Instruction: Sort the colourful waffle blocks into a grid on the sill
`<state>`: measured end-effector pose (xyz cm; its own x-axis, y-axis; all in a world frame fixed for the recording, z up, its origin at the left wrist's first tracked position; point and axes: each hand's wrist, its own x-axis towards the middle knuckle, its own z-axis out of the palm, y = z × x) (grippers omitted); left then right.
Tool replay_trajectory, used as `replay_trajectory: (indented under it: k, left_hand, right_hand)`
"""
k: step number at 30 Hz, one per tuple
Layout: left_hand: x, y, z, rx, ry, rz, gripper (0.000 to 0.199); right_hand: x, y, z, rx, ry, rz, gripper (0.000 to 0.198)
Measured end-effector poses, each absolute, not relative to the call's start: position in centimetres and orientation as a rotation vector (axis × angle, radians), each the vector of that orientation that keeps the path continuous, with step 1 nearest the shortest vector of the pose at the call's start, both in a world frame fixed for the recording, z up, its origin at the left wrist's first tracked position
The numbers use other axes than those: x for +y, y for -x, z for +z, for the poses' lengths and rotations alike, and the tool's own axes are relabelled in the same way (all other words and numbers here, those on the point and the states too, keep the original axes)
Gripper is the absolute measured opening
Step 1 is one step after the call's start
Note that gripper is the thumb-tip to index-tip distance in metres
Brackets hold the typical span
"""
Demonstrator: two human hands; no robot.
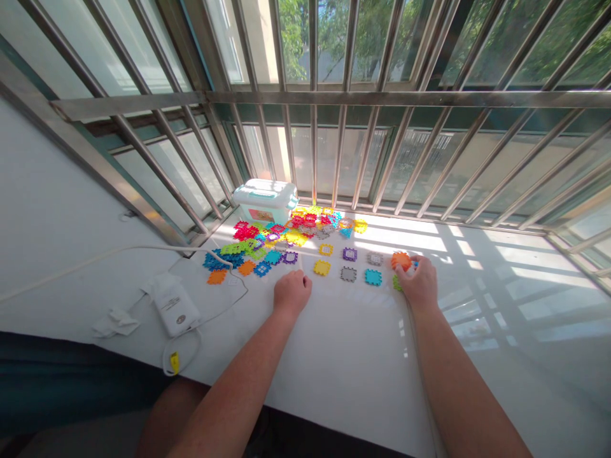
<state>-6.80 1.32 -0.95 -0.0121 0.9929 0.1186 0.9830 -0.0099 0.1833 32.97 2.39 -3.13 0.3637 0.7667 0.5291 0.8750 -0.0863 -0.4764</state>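
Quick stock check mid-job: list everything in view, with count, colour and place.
Heaped toothed tiles: many, mixed colours, left of centre
Spaced tiles: seven, yellow, purple, grey, cyan, green, between heap and right hand
Orange tile: one, orange, at right fingers
Blue piece: one, blue, mostly hidden by right hand
Lidded box: one, pale mint, behind heap
Boxy device: one, white, table's left
Yellow tag: one, yellow, below device
Crumpled tissue: white, far left; count unclear
Table: one, white, beneath everything
Bars: many, silver, across windows
Left hand: one, bare, curled, near heap
Right hand: one, bare, at orange tile; grip unclear
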Motion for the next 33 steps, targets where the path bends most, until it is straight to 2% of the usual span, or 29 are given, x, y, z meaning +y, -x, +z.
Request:
replay_trajectory:
  k: [19, 26, 33]
  left_hand:
    - [1.3, 6.8, -0.9, 2.169, -2.162, 0.328, 0.030]
    - [1.3, 6.8, -0.9, 2.167, -2.145, 0.324, 0.029]
    - [0.8, 6.5, -0.3, 2.205, -2.147, 0.417, 0.027]
  right_hand:
    - [2.6, -33.1, -3.3, -1.481, 1.812, -0.252, 0.047]
    - [1.9, -32.7, -2.7, -1.474, 1.724, -0.304, 0.040]
    - [0.0, -31.3, -2.4, -1.508, 1.708, -0.324, 0.024]
